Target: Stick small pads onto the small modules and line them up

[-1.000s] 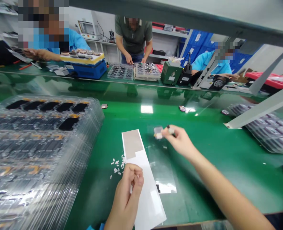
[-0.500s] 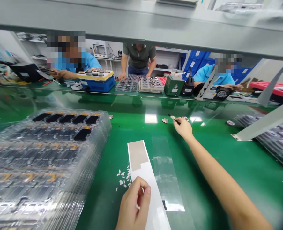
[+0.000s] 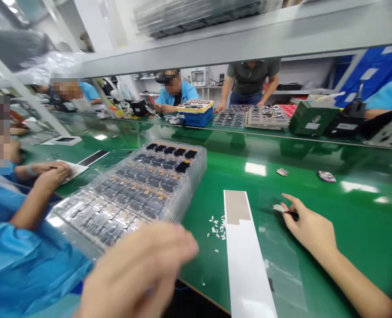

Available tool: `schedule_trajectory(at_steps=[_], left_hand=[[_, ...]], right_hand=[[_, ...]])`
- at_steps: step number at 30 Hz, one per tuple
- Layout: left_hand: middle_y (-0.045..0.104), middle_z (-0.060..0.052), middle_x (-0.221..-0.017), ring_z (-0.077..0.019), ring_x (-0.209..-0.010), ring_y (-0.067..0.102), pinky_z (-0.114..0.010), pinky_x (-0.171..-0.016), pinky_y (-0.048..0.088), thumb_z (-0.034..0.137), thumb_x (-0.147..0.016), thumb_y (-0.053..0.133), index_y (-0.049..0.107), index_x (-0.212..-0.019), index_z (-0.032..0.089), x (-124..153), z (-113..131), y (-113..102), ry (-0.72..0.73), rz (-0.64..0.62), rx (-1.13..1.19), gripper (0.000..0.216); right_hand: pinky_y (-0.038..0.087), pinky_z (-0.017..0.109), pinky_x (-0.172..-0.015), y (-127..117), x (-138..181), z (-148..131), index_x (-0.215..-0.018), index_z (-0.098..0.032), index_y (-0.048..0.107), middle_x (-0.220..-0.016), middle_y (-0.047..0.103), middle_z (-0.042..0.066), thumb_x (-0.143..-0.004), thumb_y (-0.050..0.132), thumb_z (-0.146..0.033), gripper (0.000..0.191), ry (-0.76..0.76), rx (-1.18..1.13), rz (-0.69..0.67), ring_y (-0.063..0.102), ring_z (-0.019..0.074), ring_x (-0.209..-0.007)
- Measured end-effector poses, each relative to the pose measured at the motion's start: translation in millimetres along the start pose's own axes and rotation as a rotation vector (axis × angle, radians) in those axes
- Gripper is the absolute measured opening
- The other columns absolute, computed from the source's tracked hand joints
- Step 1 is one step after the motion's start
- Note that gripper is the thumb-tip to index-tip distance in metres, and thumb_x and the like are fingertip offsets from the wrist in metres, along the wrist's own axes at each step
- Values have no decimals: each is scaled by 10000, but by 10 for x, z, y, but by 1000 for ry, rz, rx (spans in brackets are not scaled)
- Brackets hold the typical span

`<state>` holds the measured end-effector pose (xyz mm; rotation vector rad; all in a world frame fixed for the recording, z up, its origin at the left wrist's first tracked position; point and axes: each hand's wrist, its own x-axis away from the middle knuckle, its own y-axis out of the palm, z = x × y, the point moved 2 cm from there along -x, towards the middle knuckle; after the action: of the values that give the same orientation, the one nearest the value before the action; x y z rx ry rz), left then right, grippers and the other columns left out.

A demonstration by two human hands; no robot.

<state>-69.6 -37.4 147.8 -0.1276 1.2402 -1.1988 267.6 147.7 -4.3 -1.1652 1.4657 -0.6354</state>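
Observation:
My right hand [image 3: 310, 225] is closed round slim black tweezers [image 3: 293, 215] with a pale patch near the front, index finger stretched forward. It is above the green table beside a clear plastic sheet [image 3: 282, 265]. Blurred by motion, my left hand [image 3: 139, 265] is raised in front of a stack of clear trays; what its fingers hold, if anything, does not show. Between the hands lies a white strip [image 3: 249, 265] with a beige area [image 3: 237, 206] at its far end. Tiny white scraps [image 3: 218, 229] are scattered along its left edge.
The clear tray stack [image 3: 126, 194] carries rows of dark screen-like parts. Two small parts, one flat [image 3: 282, 172] and one rounded [image 3: 326, 176], lie farther back. A co-worker's blue sleeve [image 3: 17, 265] is close on the left. A grey shelf beam [image 3: 215, 51] crosses above.
The view has swung left, bringing a nearby co-worker into sight. My left hand has lifted off the white strip towards the trays. My right hand has drawn back nearer the clear sheet, still holding the tweezers.

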Motion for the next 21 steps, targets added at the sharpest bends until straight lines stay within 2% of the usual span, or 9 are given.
schedule_trajectory(at_steps=[2,4,6,8,9,12,14,17,21], left_hand=[[786,-35,-1014,-223,-919,728,-351,-876,569,185,-916,565,740,-1068,258,-286,-251,-250,4,-39,-270,242],[788,-69,-1004,-257,-920,723,-392,-872,560,269,-943,503,750,-1067,217,-640,-565,-353,-87,-156,-428,282],[792,-77,-1020,-271,-916,724,-370,-836,556,348,-912,526,772,-1008,197,-978,-845,-297,-173,-304,-468,304],[801,-61,-983,-248,-847,731,-322,-768,545,367,-899,530,782,-1006,198,-1236,-1049,-114,-231,-432,-487,322],[803,-62,-959,-243,-831,731,-309,-752,536,363,-891,539,787,-992,194,-1330,-1121,0,-238,-456,-496,318],[801,-90,-896,-261,-821,727,-304,-732,516,384,-853,592,800,-888,171,-1476,-1273,344,-245,-483,-532,300],[792,-99,-818,-268,-774,722,-298,-691,503,407,-822,630,795,-811,166,-1503,-1345,498,-258,-495,-556,292],[774,-82,-727,-250,-688,706,-275,-629,476,401,-784,669,784,-740,178,-1508,-1410,564,-273,-511,-563,254],[738,-50,-638,-229,-625,676,-259,-608,451,400,-746,691,764,-684,202,-1499,-1419,520,-287,-508,-551,219]], right_hand=[[295,242,-432,22,3,21,-1192,-245,656,-687,726,-2,-858,517,-404,395,-13,6,41,644,198,-531],[306,235,-430,33,23,6,-1018,-258,703,-671,718,-9,-844,524,-386,281,-55,3,33,656,194,-550],[324,229,-434,33,40,-29,-839,-254,697,-681,721,-10,-827,531,-363,199,-103,-24,4,664,187,-569],[344,226,-440,22,47,-62,-778,-249,680,-704,730,-12,-825,534,-354,186,-129,-65,-3,668,179,-581],[353,225,-445,15,48,-73,-777,-249,680,-714,734,-13,-826,535,-354,185,-133,-83,3,670,176,-587],[365,225,-451,1,51,-80,-798,-248,685,-737,742,-14,-829,537,-347,181,-126,-99,20,665,166,-583],[371,227,-460,-1,57,-72,-822,-247,690,-749,745,-11,-833,537,-339,179,-115,-96,31,660,161,-583],[373,233,-475,-3,69,-70,-837,-241,689,-753,742,-4,-837,537,-327,175,-105,-97,41,656,158,-593],[388,238,-508,-11,72,-108,-836,-236,691,-775,746,5,-848,535,-313,174,-105,-113,36,660,156,-617]])
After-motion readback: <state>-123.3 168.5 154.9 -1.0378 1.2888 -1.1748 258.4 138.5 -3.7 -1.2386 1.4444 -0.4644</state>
